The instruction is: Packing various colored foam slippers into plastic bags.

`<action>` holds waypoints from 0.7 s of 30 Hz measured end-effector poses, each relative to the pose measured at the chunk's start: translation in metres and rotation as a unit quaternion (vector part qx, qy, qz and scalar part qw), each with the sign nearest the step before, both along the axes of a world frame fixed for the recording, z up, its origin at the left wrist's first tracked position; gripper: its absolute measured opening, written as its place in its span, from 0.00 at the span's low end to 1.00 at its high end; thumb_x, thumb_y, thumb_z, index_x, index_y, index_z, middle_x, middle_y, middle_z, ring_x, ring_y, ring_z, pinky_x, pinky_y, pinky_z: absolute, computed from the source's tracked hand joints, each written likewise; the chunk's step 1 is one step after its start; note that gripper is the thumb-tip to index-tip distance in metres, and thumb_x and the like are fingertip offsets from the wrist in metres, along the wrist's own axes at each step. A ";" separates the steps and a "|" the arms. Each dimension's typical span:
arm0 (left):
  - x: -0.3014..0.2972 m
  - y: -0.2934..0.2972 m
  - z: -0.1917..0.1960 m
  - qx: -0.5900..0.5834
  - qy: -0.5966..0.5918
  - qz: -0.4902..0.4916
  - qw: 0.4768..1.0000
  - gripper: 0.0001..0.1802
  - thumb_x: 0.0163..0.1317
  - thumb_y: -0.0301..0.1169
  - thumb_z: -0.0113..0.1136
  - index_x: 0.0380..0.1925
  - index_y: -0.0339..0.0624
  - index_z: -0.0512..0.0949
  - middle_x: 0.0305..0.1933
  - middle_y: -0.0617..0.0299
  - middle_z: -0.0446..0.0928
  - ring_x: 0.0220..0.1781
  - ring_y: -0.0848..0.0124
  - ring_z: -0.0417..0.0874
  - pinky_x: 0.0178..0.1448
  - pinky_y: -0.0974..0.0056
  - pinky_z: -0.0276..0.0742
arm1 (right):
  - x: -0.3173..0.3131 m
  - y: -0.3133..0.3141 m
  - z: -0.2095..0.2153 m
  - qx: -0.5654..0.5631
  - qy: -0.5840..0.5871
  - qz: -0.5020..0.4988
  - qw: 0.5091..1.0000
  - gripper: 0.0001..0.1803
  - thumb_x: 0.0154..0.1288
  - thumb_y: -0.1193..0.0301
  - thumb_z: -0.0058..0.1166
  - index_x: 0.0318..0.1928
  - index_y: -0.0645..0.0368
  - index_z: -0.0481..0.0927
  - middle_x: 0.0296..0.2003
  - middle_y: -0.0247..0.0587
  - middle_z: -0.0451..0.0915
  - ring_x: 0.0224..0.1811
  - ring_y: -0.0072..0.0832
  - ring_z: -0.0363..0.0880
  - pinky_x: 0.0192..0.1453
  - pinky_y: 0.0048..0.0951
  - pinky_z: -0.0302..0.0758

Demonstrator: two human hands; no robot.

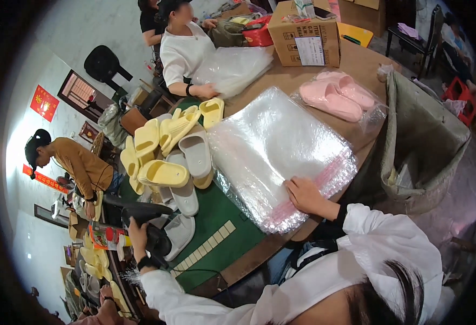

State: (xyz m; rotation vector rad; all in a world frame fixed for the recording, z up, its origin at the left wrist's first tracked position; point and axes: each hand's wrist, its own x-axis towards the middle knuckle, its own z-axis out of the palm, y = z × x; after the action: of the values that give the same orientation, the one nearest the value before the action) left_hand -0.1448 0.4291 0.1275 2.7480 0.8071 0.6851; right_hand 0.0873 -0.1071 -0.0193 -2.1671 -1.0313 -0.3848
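Note:
My left hand (137, 238) is closed round a pair of black slippers (158, 241), beside the grey slide (180, 237) on the green mat. Part of the grip is hidden. On the brown table lies a stack of clear plastic bags (273, 141) with pink strips along the near edge. My right hand (306, 197) rests on that strip, fingers bent and pinching at the top bag, which creases there. Yellow slides (166, 173) and grey slides (197, 151) are heaped left of the bags. Past the stack, pink slippers (335, 97) lie on clear plastic.
A cardboard box (304, 38) stands at the table's far side. Right of the table hangs a large grey-green sack (419, 146), its mouth open. Across the table a person in white (186, 54) handles clear bags. Another person in brown (83, 162) works at the left.

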 end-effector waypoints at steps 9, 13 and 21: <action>0.078 -0.255 0.062 -0.692 -0.350 -0.053 0.630 0.20 0.65 0.38 0.56 0.52 0.40 0.73 0.53 0.56 0.75 0.53 0.66 0.77 0.53 0.63 0.76 | 0.002 -0.015 -0.005 -0.010 0.010 -0.017 1.000 0.16 0.56 0.72 0.51 0.45 0.61 0.72 0.33 0.45 0.71 0.34 0.43 0.72 0.39 0.41 0.69; 0.146 -0.326 0.049 -0.852 -0.168 -0.074 0.490 0.24 0.70 0.46 0.43 0.51 0.36 0.73 0.50 0.54 0.77 0.53 0.58 0.77 0.61 0.55 0.69 | 0.008 -0.016 -0.003 -0.014 0.021 -0.021 0.999 0.17 0.55 0.72 0.51 0.47 0.61 0.72 0.33 0.46 0.71 0.35 0.43 0.72 0.39 0.40 0.69; 0.199 -0.367 -0.025 -0.663 0.074 -0.385 0.638 0.42 0.61 0.19 0.49 0.71 0.45 0.40 0.76 0.52 0.31 0.76 0.62 0.41 0.73 0.60 0.44 | 0.006 -0.015 -0.010 -0.025 0.048 -0.014 0.998 0.21 0.53 0.72 0.52 0.50 0.61 0.73 0.35 0.44 0.72 0.35 0.40 0.73 0.39 0.38 0.69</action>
State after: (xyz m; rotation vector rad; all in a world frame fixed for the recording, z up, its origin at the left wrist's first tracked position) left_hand 0.0546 0.0624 0.1029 1.4201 -0.0502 -0.3055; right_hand 0.0929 -0.1216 -0.0289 -2.2238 -0.9671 -0.2686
